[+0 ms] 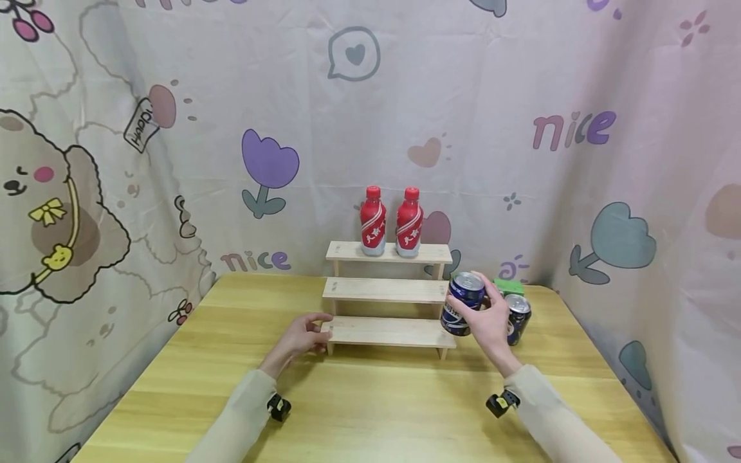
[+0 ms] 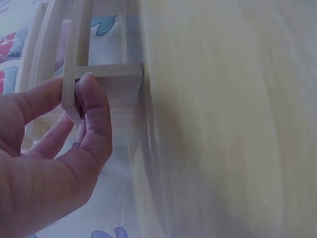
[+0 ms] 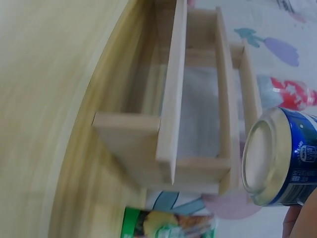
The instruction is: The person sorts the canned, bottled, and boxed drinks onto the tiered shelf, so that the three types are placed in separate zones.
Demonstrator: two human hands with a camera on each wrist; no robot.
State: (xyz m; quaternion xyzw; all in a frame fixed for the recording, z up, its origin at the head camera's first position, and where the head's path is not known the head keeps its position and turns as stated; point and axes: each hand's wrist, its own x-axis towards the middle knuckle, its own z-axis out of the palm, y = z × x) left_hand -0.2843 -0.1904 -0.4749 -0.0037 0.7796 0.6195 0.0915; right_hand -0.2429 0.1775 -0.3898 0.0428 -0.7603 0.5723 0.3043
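My right hand (image 1: pixel 489 315) grips a dark blue drink can (image 1: pixel 463 303) at the right end of a three-step wooden shelf (image 1: pixel 388 332). In the right wrist view the can (image 3: pixel 277 156) shows its silver base, tilted toward the camera. With thumb and fingers my left hand (image 1: pixel 302 334) pinches the left end of the lowest step; the left wrist view shows the hand (image 2: pixel 74 144) around that board's corner. Two red bottles (image 1: pixel 373 222) with white lower parts stand upright on the top step. The middle and bottom steps carry nothing.
A second dark can (image 1: pixel 518 316) stands on the wooden table (image 1: pixel 382 405) just right of my right hand. Behind it shows a green-topped package (image 1: pixel 509 287), seen also as a green box (image 3: pixel 166 225) in the right wrist view. A patterned curtain (image 1: pixel 347 128) hangs behind the table.
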